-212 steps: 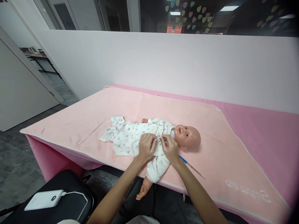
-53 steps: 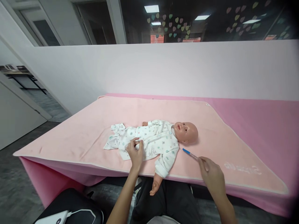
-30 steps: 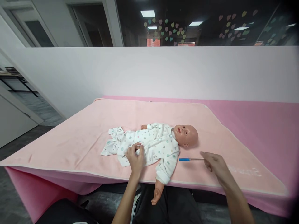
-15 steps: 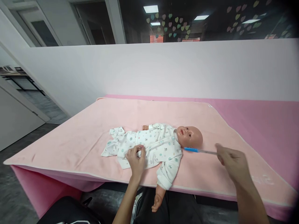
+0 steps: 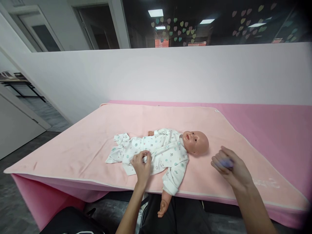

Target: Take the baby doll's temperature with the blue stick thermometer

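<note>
A baby doll (image 5: 196, 143) lies on its back on the peach blanket (image 5: 80, 146), head to the right. It wears a white printed top (image 5: 170, 152) and matching trousers (image 5: 133, 148). Over the doll's waist, my left hand (image 5: 142, 164) is closed in a pinch at the hem of the top; its fingertips partly hide the cloth. My right hand (image 5: 230, 167), to the right of the doll's head, is curled around a slim thermometer (image 5: 226, 162). Only a blurred blue-violet end of it shows at the palm.
Pink cloth (image 5: 273, 130) covers the table beneath the blanket. A white partition wall (image 5: 170, 74) with dark glass above stands behind. One doll arm (image 5: 163, 206) hangs over the front edge, above my dark-clothed legs. A black bag-like object (image 5: 70, 221) is at lower left.
My right hand has moved left and turned, so the thermometer no longer points toward the doll's head. My left hand has stayed at the doll's waist. The view has shifted slightly.
</note>
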`<state>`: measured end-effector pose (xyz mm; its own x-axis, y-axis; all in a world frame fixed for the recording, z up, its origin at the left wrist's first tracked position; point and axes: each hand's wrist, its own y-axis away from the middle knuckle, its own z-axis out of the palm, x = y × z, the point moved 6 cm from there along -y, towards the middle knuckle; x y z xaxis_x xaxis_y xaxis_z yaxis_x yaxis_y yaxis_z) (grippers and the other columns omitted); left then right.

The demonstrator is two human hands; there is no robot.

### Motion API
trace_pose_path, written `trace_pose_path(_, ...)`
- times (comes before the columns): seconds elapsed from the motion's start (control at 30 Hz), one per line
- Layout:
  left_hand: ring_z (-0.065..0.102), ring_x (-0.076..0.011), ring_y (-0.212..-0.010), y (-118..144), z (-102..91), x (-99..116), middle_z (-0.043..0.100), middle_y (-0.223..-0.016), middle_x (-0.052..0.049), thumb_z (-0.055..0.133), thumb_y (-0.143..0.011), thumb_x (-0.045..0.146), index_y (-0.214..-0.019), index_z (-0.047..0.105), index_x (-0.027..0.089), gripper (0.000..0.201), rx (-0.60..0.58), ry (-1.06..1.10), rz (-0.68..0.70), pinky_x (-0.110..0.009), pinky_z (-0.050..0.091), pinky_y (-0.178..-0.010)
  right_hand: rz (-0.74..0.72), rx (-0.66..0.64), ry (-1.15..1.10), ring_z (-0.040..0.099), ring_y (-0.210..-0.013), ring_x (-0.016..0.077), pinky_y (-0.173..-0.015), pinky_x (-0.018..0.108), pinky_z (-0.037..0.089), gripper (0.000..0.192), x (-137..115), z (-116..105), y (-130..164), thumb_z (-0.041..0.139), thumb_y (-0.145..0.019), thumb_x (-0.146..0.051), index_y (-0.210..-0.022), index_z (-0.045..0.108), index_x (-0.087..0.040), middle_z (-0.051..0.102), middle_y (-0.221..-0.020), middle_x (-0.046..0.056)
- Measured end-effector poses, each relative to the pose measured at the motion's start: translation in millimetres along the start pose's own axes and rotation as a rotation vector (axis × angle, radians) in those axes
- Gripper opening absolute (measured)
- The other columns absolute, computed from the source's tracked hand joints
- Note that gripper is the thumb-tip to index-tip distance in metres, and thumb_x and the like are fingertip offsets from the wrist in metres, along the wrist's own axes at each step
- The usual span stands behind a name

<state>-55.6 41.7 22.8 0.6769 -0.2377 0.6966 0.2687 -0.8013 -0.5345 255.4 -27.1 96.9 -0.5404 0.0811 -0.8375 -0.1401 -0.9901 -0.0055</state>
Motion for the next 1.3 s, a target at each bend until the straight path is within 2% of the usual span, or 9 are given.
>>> trace_pose_path(0.1,0.052,-0.0193,-0.08,0,0.4,-1,0.063,-0.077,0.0,0.051,-0.082,0.029,-0.084,0.061,0.023,0.012,-0.006,0.006,0.0,-0.035,0.029,-0.081,-0.108,-0.083,-0.231,0.007,-0.028,0.0043,-0.031,0.023,0.01,0.058,-12,2,4,0.045,-0.089,-0.033,-0.042,0.015,-0.019,0.006,-0.036,-0.008)
trace_pose_path(0.2,0.052,-0.0194,-0.08,0,0.1,-1,0.063,-0.077,0.0,0.051,-0.082,0.03,-0.083,0.061,0.023,0.012,-0.006,0.008,-0.003,-0.035,0.029,-0.081,-0.227,-0.06,-0.257,0.003,-0.027,0.0033,-0.03,0.022,0.008,0.058,-28,-4,8,0.044,-0.089,-0.032,-0.041,0.014,-0.017,0.002,-0.035,-0.008)
trace_pose_path(0.37,0.052,-0.0198,-0.081,0,-0.2,0,0.064,-0.078,0.0,0.051,-0.082,0.029,-0.082,0.061,0.023,0.012,-0.005,0.006,-0.002,-0.036,0.029,-0.081,-0.006,0.015,0.1,0.025,-0.034,0.0047,-0.035,0.023,0.019,0.052,-12,-6,11,0.056,-0.083,-0.031,-0.042,0.026,-0.019,0.027,-0.038,-0.006)
trace_pose_path(0.6,0.052,-0.0205,-0.082,1,0.5,-1,0.064,-0.078,-0.001,0.05,-0.082,0.03,-0.083,0.061,0.022,0.013,-0.009,-0.004,-0.003,-0.036,0.03,-0.083,-0.031,-0.097,-0.175,0.008,-0.031,0.0053,-0.032,0.023,0.015,0.057,-23,5,29,0.043,-0.09,-0.034,-0.045,0.011,-0.019,0.004,-0.038,-0.007)
trace_pose_path(0.77,0.052,-0.0207,-0.083,1,-0.2,0,0.064,-0.079,-0.001,0.05,-0.082,0.03,-0.084,0.061,0.023,0.014,-0.015,-0.007,-0.003,-0.036,0.03,-0.082,0.039,-0.024,0.12,0.019,-0.035,0.0045,-0.035,0.023,0.016,0.056,-15,12,27,0.056,-0.083,-0.037,-0.043,0.022,-0.019,0.019,-0.038,-0.007)
trace_pose_path(0.9,0.053,-0.0207,-0.083,1,-1.0,1,0.064,-0.079,-0.002,0.05,-0.082,0.03,-0.083,0.061,0.022,0.014,-0.015,0.0,-0.011,-0.036,0.03,-0.083,0.09,-0.095,0.054,0.014,-0.035,0.0058,-0.035,0.024,0.016,0.058,-8,25,24,0.051,-0.084,-0.041,-0.044,0.014,-0.02,0.011,-0.038,-0.007)
trace_pose_path(1.03,0.053,-0.0204,-0.084,1,-1.0,1,0.064,-0.079,-0.001,0.049,-0.082,0.029,-0.082,0.061,0.022,0.013,-0.015,0.006,-0.013,-0.036,0.03,-0.083,-0.009,-0.104,0.06,0.011,-0.033,0.006,-0.034,0.024,0.016,0.059,-16,28,23,0.046,-0.086,-0.043,-0.044,0.012,-0.02,0.006,-0.039,-0.007)
trace_pose_path(1.2,0.052,-0.02,-0.084,1,-1.6,1,0.064,-0.079,0.0,0.05,-0.082,0.029,-0.081,0.06,0.023,0.012,-0.007,0.016,-0.004,-0.036,0.029,-0.083,-0.081,0.029,0.444,0.022,-0.039,0.006,-0.039,0.024,0.018,0.052,-18,23,23,0.057,-0.081,-0.044,-0.043,0.032,-0.019,0.023,-0.042,-0.006)
trace_pose_path(1.3,0.052,-0.02,-0.084,1,-1.4,1,0.064,-0.078,0.0,0.05,-0.082,0.029,-0.081,0.06,0.023,0.012,-0.011,0.019,-0.004,-0.036,0.029,-0.083,-0.107,0.063,0.413,0.022,-0.04,0.0064,-0.04,0.025,0.018,0.053,-20,22,28,0.053,-0.083,-0.047,-0.044,0.031,-0.019,0.022,-0.042,-0.005)
